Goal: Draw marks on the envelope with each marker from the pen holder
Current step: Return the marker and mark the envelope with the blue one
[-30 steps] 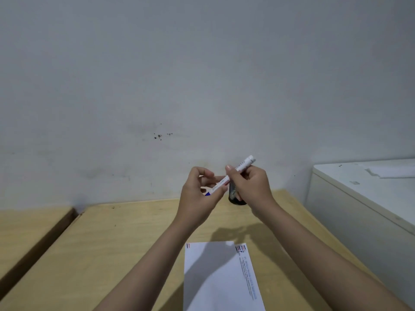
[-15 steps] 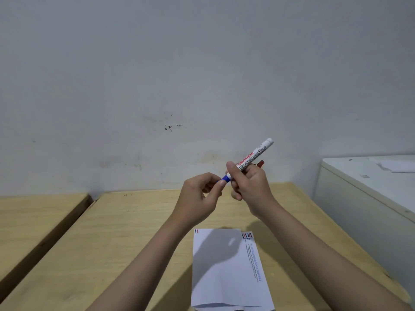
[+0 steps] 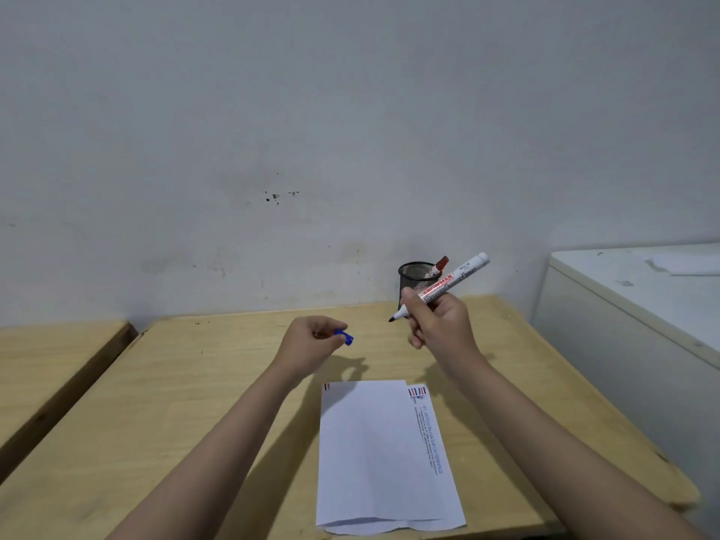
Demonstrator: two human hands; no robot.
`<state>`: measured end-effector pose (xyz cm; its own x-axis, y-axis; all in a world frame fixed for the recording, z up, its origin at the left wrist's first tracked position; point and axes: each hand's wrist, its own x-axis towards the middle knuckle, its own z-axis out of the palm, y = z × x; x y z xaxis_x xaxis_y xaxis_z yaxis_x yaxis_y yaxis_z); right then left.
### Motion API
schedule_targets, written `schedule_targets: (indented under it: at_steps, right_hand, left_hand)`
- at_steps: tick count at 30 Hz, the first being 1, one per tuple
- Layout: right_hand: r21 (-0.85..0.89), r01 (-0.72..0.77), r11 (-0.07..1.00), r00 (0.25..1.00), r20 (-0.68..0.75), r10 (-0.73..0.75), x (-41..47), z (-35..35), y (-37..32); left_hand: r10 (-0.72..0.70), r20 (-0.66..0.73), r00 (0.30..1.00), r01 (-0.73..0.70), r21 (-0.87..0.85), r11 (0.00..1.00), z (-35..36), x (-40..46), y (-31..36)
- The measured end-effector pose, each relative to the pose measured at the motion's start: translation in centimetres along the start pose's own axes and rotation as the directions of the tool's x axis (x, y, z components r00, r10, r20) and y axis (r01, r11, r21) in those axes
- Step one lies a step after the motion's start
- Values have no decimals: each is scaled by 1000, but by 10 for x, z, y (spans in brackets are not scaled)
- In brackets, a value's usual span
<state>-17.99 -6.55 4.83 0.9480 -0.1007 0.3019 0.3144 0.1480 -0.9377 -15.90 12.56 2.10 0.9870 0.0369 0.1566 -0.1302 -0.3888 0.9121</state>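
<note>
Left hand (image 3: 311,341), centre of the frame, pinches a small blue cap (image 3: 344,337) between curled fingers. Right hand (image 3: 438,321), just right of centre, is closed round the barrel of a white marker (image 3: 448,284), held slanting, its bare dark tip pointing down and left, its rear end up and right. Both hands hang above the table, well apart from each other.

The envelope (image 3: 374,454) lies flat in the lower centre, white, with printed stripes and a line of text along its right edge; no drawn marks can be made out on its face. The black mesh pen holder (image 3: 415,280) stands upright behind the right hand at the far edge of the table, with one red-capped marker (image 3: 440,265) leaning in it.

Progress, as judged: the marker in hand is uncapped and ready, but its mark is not yet made; the red-capped one appears untouched. Most of the task therefore remains.

The table (image 3: 195,403) is pale wood, set against a plain grey-white wall (image 3: 272,130) with small dark specks. A second wooden surface (image 3: 58,344) adjoins at lower left; a white cabinet (image 3: 623,313) stands at right.
</note>
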Motion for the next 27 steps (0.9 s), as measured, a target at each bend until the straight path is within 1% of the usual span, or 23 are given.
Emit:
schedule_targets:
  at_steps: [3,5,7,12,14,17,19,21,23,25,27]
  right_hand:
    - [-42,-9,999,1000,17,10,0,-2,14]
    - [-63,-19,998,1000,15,20,0,-3,22]
    - [-70,-32,997,999,21,34,1,-4,30]
    - [-84,-46,995,997,54,50,3,-5,45]
    - [-93,-43,995,996,75,50,5,-3,50]
    - [-89,-39,995,988,145,52,8,3,60]
    - [-83,-45,995,974,219,63,11,7,68]
    - [-88,-76,993,946,307,100,15,10,75]
    - [-106,-133,986,908,385,163,19,13,83]
    - [-131,-193,973,873,430,231,21,16,92]
    - [-142,-229,963,855,443,269,20,18,104]
  left_hand:
    - [-82,21,996,78,150,986,11,16,-23]
    - [-104,47,993,89,244,966,17,22,-35]
    - [-112,65,992,88,297,951,22,26,-43]
    - [-148,86,985,123,251,960,28,26,-55]
    - [-173,80,982,154,201,967,26,25,-55]
    - [-173,18,985,171,100,980,18,16,-51]
    - [-147,-4,989,147,98,984,11,3,-47]
    - [-128,30,991,123,134,983,4,-13,-47]
    - [-141,104,984,116,221,968,-3,-26,-48]
    - [-156,152,976,100,322,941,-7,-34,-51]
    - [-132,148,980,65,391,918,-6,-38,-56]
